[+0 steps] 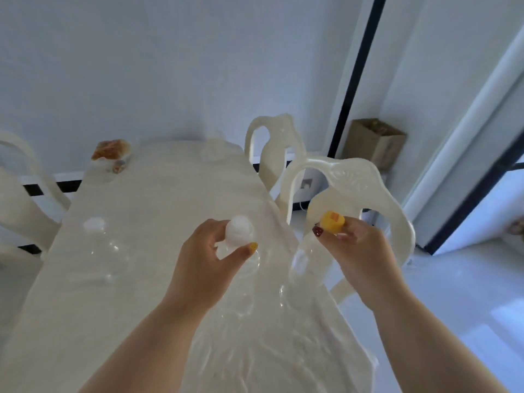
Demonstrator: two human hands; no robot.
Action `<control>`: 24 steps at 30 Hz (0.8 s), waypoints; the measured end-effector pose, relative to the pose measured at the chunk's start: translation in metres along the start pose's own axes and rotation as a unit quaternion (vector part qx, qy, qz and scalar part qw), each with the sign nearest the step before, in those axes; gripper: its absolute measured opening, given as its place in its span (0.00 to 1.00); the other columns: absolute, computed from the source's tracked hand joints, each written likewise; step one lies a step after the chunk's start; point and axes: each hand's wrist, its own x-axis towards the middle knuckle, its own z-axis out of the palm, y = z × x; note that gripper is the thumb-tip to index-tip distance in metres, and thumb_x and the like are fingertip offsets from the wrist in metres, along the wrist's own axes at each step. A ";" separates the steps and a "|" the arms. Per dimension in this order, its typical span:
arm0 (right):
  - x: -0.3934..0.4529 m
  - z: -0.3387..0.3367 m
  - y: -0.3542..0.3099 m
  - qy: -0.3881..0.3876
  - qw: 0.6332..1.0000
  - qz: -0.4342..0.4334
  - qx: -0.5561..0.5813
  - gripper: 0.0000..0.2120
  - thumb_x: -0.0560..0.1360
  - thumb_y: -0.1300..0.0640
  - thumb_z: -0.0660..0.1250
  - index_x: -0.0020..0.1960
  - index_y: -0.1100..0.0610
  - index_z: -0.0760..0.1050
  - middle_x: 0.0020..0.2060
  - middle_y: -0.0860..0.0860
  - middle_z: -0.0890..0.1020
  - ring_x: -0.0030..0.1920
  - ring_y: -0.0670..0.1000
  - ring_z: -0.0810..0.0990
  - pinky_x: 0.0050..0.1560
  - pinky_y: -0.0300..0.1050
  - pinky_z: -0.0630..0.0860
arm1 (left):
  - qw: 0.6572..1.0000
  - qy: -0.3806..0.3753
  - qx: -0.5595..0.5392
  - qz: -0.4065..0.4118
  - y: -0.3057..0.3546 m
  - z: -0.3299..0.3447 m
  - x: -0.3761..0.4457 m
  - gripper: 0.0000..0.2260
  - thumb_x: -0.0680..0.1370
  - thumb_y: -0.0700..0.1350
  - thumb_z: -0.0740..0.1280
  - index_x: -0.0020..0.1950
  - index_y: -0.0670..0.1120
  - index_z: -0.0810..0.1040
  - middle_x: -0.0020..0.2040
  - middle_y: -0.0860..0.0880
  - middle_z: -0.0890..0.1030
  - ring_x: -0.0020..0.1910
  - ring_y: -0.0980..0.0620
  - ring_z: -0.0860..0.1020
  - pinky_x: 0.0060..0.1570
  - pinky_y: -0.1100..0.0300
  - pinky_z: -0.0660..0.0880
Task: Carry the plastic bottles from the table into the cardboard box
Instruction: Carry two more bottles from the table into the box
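Both hands: we are pinching a white-capped clear bottle by its neck in our left hand and a yellow-capped one in our right hand, just above the table.

Cream table with clear bottle

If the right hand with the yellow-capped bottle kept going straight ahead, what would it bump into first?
Probably the back of the near chair, which rises just beyond the right hand and its yellow-capped bottle. The cardboard box stands farther off by the wall. Depth is hard to judge in this view.
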 end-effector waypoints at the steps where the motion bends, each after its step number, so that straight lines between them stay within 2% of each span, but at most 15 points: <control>1: -0.004 -0.020 0.006 0.008 1.000 0.006 0.000 0.09 0.70 0.44 0.72 0.40 0.49 0.82 0.26 0.52 0.76 0.23 0.43 0.68 0.29 0.40 0.66 | 1.000 -0.014 -0.007 0.008 0.012 0.014 -0.001 0.10 0.70 0.54 0.76 0.48 0.59 0.80 0.46 0.56 0.83 0.50 0.60 0.80 0.45 0.67 0.69; 3: -0.013 -0.060 0.019 0.019 1.000 0.013 0.007 0.09 0.69 0.42 0.72 0.41 0.47 0.83 0.30 0.55 0.81 0.25 0.44 0.72 0.29 0.39 0.68 | 0.999 -0.038 -0.017 0.025 0.035 0.044 -0.005 0.11 0.69 0.55 0.75 0.49 0.58 0.81 0.46 0.57 0.83 0.49 0.60 0.81 0.44 0.69 0.69; 5: -0.020 -0.100 0.035 0.033 0.999 0.008 0.001 0.08 0.68 0.41 0.72 0.41 0.44 0.83 0.34 0.56 0.82 0.25 0.43 0.72 0.28 0.38 0.68 | 0.997 -0.063 -0.026 0.042 0.059 0.077 -0.011 0.10 0.70 0.55 0.76 0.50 0.59 0.81 0.46 0.58 0.83 0.49 0.60 0.81 0.44 0.68 0.70; 8: -0.026 -0.167 0.065 0.070 0.998 0.002 -0.009 0.07 0.68 0.42 0.73 0.42 0.43 0.82 0.36 0.54 0.84 0.28 0.45 0.74 0.31 0.41 0.71 | 0.993 -0.095 -0.032 0.062 0.095 0.136 -0.024 0.11 0.72 0.54 0.76 0.53 0.58 0.81 0.47 0.59 0.83 0.50 0.62 0.81 0.46 0.66 0.72; 11: -0.024 -0.237 0.095 0.074 0.997 -0.005 -0.015 0.07 0.69 0.43 0.73 0.40 0.45 0.82 0.33 0.51 0.84 0.26 0.44 0.72 0.30 0.39 0.69 | 0.991 -0.102 -0.053 0.068 0.132 0.199 -0.039 0.12 0.70 0.58 0.73 0.53 0.60 0.80 0.49 0.58 0.84 0.51 0.62 0.81 0.50 0.62 0.75; 13: -0.021 -0.286 0.117 0.071 0.997 -0.012 -0.032 0.12 0.70 0.43 0.72 0.40 0.52 0.81 0.27 0.49 0.78 0.24 0.44 0.67 0.28 0.38 0.66 | 0.989 -0.109 -0.067 0.072 0.158 0.246 -0.047 0.13 0.71 0.61 0.74 0.53 0.60 0.80 0.50 0.57 0.85 0.52 0.60 0.82 0.52 0.59 0.76; 15: -0.013 -0.324 0.134 0.076 0.996 -0.010 -0.047 0.15 0.71 0.43 0.71 0.39 0.56 0.80 0.27 0.50 0.74 0.26 0.46 0.65 0.30 0.42 0.66 | 0.987 -0.115 -0.078 0.077 0.179 0.282 -0.052 0.14 0.70 0.63 0.72 0.53 0.60 0.80 0.48 0.58 0.85 0.51 0.60 0.82 0.51 0.59 0.76; 17: -0.001 -0.364 0.151 0.089 0.995 -0.004 -0.045 0.12 0.71 0.45 0.72 0.37 0.54 0.80 0.26 0.48 0.73 0.26 0.46 0.67 0.31 0.44 0.67 | 0.985 -0.125 -0.083 0.085 0.199 0.326 -0.052 0.13 0.72 0.61 0.72 0.53 0.59 0.80 0.48 0.58 0.85 0.51 0.59 0.82 0.51 0.57 0.77; 19: 0.009 -0.383 0.160 0.098 0.994 -0.012 -0.043 0.11 0.71 0.47 0.73 0.33 0.48 0.78 0.24 0.43 0.73 0.25 0.44 0.67 0.31 0.41 0.66 | 0.983 -0.137 -0.089 0.088 0.211 0.349 -0.050 0.15 0.71 0.61 0.71 0.55 0.57 0.80 0.50 0.57 0.85 0.52 0.56 0.82 0.53 0.55 0.78; 20: 0.017 -0.398 0.167 0.106 0.993 -0.010 -0.043 0.12 0.72 0.47 0.73 0.30 0.46 0.76 0.22 0.41 0.73 0.24 0.43 0.68 0.31 0.39 0.65 | 0.981 -0.144 -0.090 0.089 0.219 0.367 -0.047 0.17 0.69 0.63 0.69 0.54 0.58 0.80 0.50 0.56 0.84 0.52 0.57 0.81 0.52 0.56 0.77; 22: 0.037 -0.423 0.181 0.122 0.992 -0.008 -0.044 0.15 0.71 0.48 0.73 0.29 0.47 0.74 0.21 0.39 0.73 0.22 0.41 0.69 0.29 0.38 0.63 | 0.981 -0.151 -0.085 0.089 0.233 0.400 -0.035 0.17 0.67 0.65 0.68 0.52 0.61 0.78 0.50 0.57 0.84 0.51 0.62 0.80 0.48 0.64 0.74; 24: 0.066 -0.447 0.196 0.137 0.989 -0.008 -0.047 0.12 0.71 0.48 0.73 0.32 0.48 0.76 0.24 0.39 0.77 0.25 0.40 0.72 0.32 0.39 0.66 | 0.980 -0.159 -0.080 0.093 0.246 0.436 -0.014 0.14 0.67 0.65 0.68 0.50 0.64 0.77 0.49 0.59 0.83 0.50 0.65 0.79 0.46 0.69 0.71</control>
